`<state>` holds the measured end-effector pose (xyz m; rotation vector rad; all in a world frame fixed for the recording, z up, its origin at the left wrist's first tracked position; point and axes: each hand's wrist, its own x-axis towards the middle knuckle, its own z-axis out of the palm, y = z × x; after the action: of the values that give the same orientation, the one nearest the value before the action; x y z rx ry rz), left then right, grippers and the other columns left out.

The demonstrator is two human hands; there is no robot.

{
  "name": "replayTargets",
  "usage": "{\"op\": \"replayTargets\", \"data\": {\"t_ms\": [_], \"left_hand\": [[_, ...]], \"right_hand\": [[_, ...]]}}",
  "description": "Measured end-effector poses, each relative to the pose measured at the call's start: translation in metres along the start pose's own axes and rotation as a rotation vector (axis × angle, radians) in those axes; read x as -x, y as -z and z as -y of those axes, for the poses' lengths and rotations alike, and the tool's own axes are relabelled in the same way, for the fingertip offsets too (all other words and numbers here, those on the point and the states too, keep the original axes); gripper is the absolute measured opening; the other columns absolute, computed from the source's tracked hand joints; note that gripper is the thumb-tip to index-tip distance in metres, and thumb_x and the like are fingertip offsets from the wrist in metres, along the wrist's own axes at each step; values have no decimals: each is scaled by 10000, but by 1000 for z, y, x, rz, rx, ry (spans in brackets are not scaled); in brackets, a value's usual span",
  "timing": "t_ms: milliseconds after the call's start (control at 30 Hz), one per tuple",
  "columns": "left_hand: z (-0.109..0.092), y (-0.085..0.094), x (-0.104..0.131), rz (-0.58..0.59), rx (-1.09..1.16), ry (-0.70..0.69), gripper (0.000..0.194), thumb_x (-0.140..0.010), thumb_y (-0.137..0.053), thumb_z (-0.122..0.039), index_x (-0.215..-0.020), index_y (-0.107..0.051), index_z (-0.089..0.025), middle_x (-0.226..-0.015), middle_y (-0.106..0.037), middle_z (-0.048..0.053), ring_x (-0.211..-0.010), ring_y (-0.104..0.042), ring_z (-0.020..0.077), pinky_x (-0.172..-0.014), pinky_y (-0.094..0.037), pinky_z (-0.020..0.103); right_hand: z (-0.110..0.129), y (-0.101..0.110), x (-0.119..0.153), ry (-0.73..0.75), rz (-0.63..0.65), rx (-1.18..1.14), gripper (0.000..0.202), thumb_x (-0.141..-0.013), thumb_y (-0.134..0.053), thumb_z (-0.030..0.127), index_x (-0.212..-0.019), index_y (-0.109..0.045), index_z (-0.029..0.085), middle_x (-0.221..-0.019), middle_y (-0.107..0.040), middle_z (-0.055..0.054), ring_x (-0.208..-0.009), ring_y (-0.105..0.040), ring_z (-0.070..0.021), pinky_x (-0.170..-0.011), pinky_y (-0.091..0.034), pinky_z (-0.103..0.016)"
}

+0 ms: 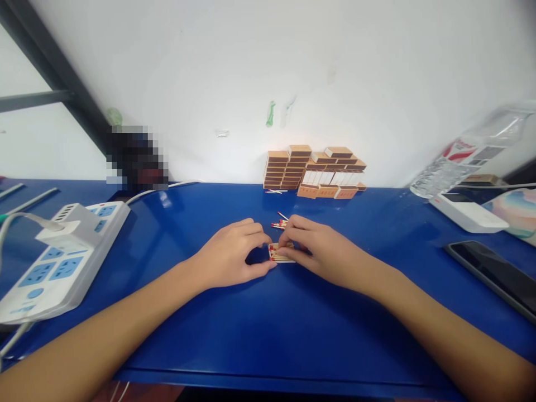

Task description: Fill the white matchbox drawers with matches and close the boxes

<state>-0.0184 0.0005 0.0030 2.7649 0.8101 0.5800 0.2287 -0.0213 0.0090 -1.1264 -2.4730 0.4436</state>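
Note:
A small matchbox tray (288,261) filled with red-tipped matches (274,252) lies on the blue table in front of me. My left hand (234,251) grips the tray's left end between thumb and index finger. From the right, my right hand (315,245) reaches over the tray, its thumb and fingers pinched down on the matches inside and hiding its right part. Just behind the tray is a small loose pile of matches (278,225), partly covered by my right fingers.
Stacked matchboxes (287,167) stand against the wall, with a few matches (276,191) before them. On the left lies a power strip (75,251) with cables. To the right are a plastic bottle (456,159), a white device (469,215) and a phone (494,271).

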Motion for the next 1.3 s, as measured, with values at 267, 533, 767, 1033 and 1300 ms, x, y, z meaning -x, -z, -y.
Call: {"op": "replayTargets", "data": {"t_ms": [267,533,767,1033,1300], "left_hand": [[-1,0,-1,8,-26,-45,233,-971,-682,-397,-986,-707,-166,-901,-658,42,-855,-581,199,-767,-493,346],[-1,1,-1,6,-46,-55,240,-973,-680,-399,-932,-685,-162,-872,-636,36,-829,-566,194,-736,-476,332],[-1,1,0,11,-26,-34,228,-975,-673,-394,-996,-709,-170,-904,-662,42,-858,-584,201,-758,-487,335],[-1,1,0,13,-18,-8,226,-973,-665,-385,-1041,-727,-179,-932,-681,53,-891,-607,214,-779,-494,347],[0,0,0,13,-25,-19,228,-970,-674,-383,-1030,-732,-171,-909,-670,48,-874,-598,211,-792,-499,361]], "right_hand": [[5,-3,-1,7,0,-59,121,-1026,-624,310,-1050,-718,238,-1076,-585,-65,-877,-618,-167,-761,-500,-306],[10,-4,-2,-39,-17,-168,77,-998,-640,278,-995,-707,239,-1105,-558,-45,-762,-554,-113,-670,-468,-270],[9,1,-2,-86,-54,-162,103,-970,-667,321,-928,-694,231,-1029,-586,-28,-687,-500,-108,-625,-431,-274],[2,11,2,-94,-75,-13,113,-977,-664,324,-925,-706,232,-962,-619,-33,-787,-578,-155,-691,-442,-297],[2,6,1,-138,-25,44,135,-954,-691,351,-913,-682,224,-930,-632,-27,-759,-591,-155,-674,-438,-296]]}}
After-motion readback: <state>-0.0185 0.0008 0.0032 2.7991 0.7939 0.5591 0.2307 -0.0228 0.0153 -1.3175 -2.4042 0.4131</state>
